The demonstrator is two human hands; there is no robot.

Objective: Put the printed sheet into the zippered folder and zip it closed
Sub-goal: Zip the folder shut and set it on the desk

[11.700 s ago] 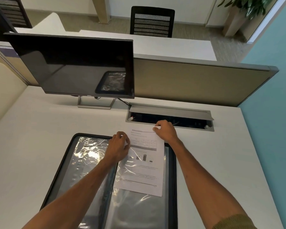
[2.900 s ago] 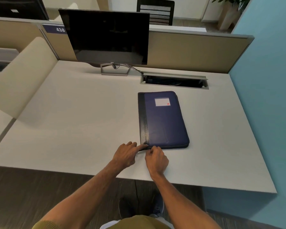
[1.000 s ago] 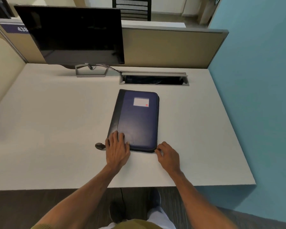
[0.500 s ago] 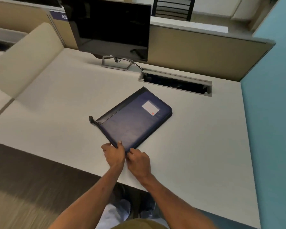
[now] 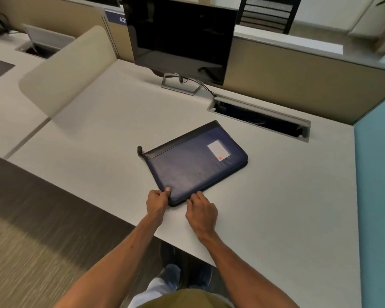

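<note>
The dark blue zippered folder (image 5: 193, 165) lies closed and flat on the white desk (image 5: 276, 207), turned diagonally, with a white label near its far right corner. A black zipper pull tab (image 5: 139, 150) sticks out at its left corner. My left hand (image 5: 157, 201) grips the folder's near corner, thumb on top. My right hand (image 5: 201, 210) rests at the near edge just right of that corner, fingertips against the zipper side. The printed sheet is not visible.
A black monitor (image 5: 180, 38) stands at the back of the desk, with an open cable tray (image 5: 258, 117) to its right. A beige partition runs behind and a blue wall is on the right. The desk's front edge is just under my wrists.
The folder has been swung from straight to diagonal. Both hands have come together at its near corner, and my right hand has slid a little right along the near edge.
</note>
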